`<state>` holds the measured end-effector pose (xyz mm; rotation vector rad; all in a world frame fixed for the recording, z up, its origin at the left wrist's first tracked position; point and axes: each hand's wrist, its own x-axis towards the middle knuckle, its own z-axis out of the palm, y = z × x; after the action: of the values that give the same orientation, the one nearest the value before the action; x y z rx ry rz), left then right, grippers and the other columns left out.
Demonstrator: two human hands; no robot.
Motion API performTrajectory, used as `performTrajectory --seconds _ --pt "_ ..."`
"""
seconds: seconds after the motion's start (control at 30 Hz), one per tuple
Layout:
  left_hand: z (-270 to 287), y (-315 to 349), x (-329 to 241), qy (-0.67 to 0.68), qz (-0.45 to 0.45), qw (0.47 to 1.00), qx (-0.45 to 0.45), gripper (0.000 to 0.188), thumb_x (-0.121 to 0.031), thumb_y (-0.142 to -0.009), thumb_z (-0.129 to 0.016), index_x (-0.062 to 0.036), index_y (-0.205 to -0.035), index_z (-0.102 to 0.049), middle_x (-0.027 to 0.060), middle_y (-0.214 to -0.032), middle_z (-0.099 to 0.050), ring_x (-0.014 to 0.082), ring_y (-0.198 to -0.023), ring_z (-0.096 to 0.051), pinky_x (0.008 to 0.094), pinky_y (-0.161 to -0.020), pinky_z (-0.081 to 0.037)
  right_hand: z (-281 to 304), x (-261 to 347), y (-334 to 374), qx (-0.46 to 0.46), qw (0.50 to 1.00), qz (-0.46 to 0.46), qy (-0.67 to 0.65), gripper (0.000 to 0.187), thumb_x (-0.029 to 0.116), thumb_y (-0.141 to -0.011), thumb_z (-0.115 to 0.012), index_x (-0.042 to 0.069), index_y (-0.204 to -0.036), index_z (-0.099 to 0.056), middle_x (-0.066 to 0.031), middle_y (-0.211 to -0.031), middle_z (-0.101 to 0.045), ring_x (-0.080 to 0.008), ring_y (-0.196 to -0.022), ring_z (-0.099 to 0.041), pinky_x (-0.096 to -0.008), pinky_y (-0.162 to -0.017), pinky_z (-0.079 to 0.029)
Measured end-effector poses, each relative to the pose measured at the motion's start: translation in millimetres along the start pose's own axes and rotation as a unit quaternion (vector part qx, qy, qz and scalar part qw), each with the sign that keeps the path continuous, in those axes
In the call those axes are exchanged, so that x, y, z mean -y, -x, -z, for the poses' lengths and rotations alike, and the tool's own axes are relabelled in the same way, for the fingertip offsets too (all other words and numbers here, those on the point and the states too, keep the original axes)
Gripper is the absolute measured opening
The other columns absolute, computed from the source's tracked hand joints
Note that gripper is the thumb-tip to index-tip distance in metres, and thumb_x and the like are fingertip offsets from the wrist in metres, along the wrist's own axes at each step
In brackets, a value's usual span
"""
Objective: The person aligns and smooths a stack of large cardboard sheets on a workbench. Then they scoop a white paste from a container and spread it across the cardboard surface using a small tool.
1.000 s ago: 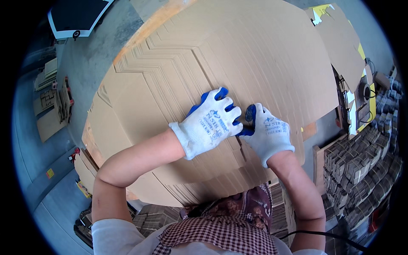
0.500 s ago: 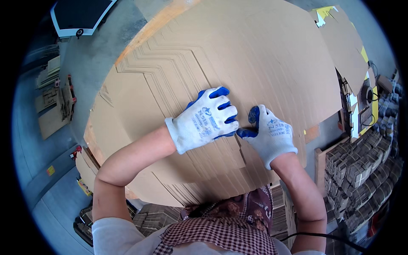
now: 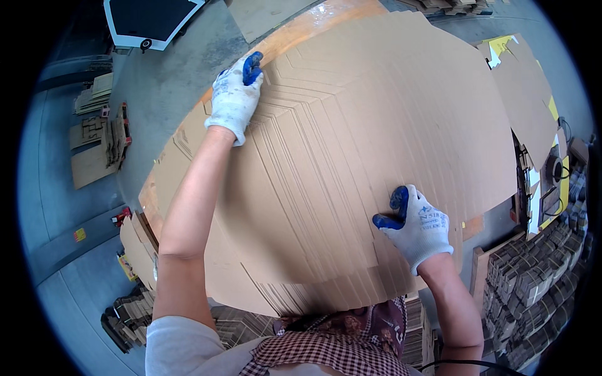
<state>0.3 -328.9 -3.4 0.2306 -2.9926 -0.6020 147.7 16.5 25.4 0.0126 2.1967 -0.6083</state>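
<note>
Fanned, overlapping brown cardboard sheets spread across the work surface in front of me, their stepped edges showing toward the left. My left hand, in a white glove with blue-coated fingers, is at their far-left edge. Its fingers are curled in at that edge, partly hidden by the hand itself. On the right part of the top sheet rests my right hand, gloved alike. Its thumb and forefinger are spread apart, with nothing between them; the other fingers are mostly out of sight.
An orange-brown wooden edge shows beyond the sheets. Strapped bundles of cardboard are stacked at the right. More cardboard with yellow and white pieces lies at the far right. A dark-topped cart stands at the far left.
My left hand has moved from the middle of the sheets to their far-left edge, the arm stretching out. My right hand stays on the right part. The view has shifted slightly.
</note>
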Motion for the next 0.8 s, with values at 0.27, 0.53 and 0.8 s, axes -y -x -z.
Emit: performTrajectory --seconds 0.27,0.53,0.8 --pt "13.9 -2.3 1.3 0.136 0.09 0.984 0.072 0.038 0.001 -0.097 -0.062 -0.0117 -0.132 -0.069 -0.0019 -0.117 -0.076 0.0057 -0.102 -0.065 0.0196 -0.086 -0.049 -1.4 -1.7 -0.5 -0.007 1.0 -0.001 0.007 0.056 0.044 -0.089 -0.076 0.009 -0.127 -0.056 -0.0107 -0.122 -0.068 -0.0312 -0.11 -0.069 -0.0463 -0.09 -0.053" --pt "22.0 -11.4 3.2 0.196 0.126 0.967 0.108 0.035 0.004 -0.098 -0.058 -0.0075 -0.129 -0.07 0.0001 -0.124 -0.073 0.0058 -0.108 -0.065 0.0185 -0.087 -0.048 -5.1 -3.1 -2.1 -0.005 1.0 -0.004 0.008 0.057 0.044 -0.089 -0.076 0.009 -0.128 -0.055 -0.0113 -0.121 -0.068 -0.0323 -0.109 -0.069 -0.0467 -0.09 -0.054" --pt "19.1 -20.6 22.1 0.273 0.112 0.95 0.107 0.028 0.001 -0.101 -0.057 0.0009 -0.127 -0.067 0.0064 -0.122 -0.072 0.0123 -0.109 -0.066 0.023 -0.097 -0.049 -3.5 -2.2 -1.4 -0.009 1.0 -0.001 0.014 0.055 0.044 -0.09 -0.075 0.008 -0.126 -0.055 -0.0113 -0.12 -0.068 -0.0326 -0.109 -0.069 -0.0469 -0.089 -0.054"
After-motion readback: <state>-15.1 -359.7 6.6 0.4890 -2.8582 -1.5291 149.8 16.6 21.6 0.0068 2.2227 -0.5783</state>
